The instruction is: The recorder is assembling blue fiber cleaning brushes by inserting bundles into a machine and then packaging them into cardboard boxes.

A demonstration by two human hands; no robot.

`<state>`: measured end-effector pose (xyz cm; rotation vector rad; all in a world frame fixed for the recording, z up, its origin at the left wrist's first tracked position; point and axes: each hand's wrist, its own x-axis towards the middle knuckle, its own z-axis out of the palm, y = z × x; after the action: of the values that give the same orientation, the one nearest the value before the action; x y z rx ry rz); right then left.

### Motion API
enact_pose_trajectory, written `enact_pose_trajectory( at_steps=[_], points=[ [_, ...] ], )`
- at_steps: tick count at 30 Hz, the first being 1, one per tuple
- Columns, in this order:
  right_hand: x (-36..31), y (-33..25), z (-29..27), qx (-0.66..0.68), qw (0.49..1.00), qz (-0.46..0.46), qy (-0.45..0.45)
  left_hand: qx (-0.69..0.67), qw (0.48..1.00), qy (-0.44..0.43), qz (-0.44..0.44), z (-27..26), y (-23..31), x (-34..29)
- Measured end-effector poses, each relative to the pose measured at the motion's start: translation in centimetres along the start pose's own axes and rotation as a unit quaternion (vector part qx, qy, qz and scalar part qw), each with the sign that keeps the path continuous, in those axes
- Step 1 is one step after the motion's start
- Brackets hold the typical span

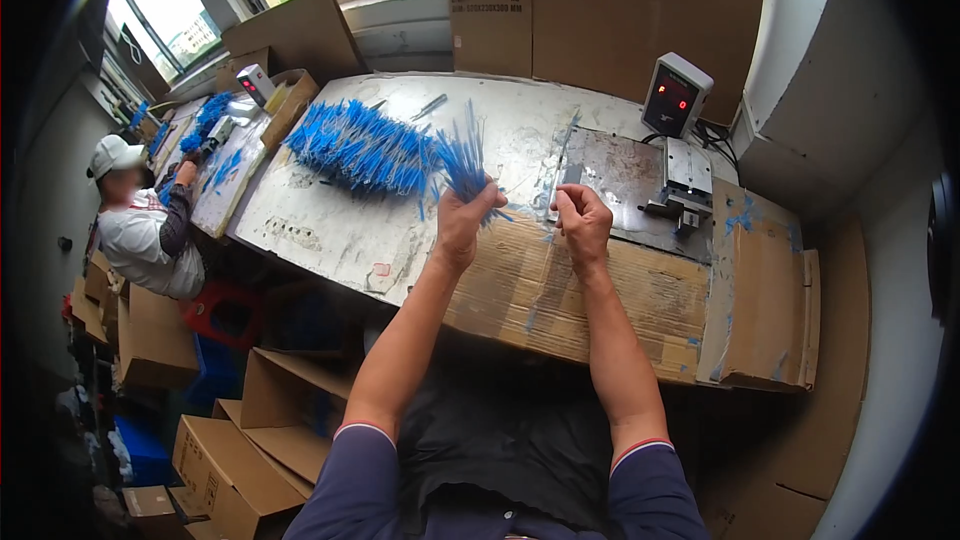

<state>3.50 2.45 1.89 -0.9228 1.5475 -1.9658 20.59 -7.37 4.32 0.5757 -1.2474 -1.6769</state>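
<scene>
My left hand [460,228] is closed around a bundle of thin blue and clear strips [464,155], which fan upward out of the fist. To its right, my right hand [586,225] is pinched, thumb against fingers, just above the cardboard edge. What sits in that pinch, if anything, is too small to make out. Left of the bundle lies a large heap of the same blue and clear strips [362,148] on the white worktable [330,215]. Right of my right hand are a metal plate [620,175] and a small bench machine [688,180].
A counter box with a red display [676,95] stands behind the machine. Flattened cardboard [620,295] covers the table's near edge; a cardboard piece [768,310] lies at right. At far left a co-worker [145,220] works at another bench. Open cartons [235,460] stand at lower left.
</scene>
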Motion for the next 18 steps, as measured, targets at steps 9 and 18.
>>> enact_pose_trajectory(
  at_steps=[9,18],
  points=[
    [0.3,-0.8,-0.4,0.048,0.998,0.003,0.03,0.008,0.999,-0.025,-0.03,3.3,-5.5,1.0],
    [0.5,-1.2,-0.3,0.098,0.991,-0.02,0.091,0.002,0.999,-0.024,0.024,3.8,-7.3,1.3]
  ],
)
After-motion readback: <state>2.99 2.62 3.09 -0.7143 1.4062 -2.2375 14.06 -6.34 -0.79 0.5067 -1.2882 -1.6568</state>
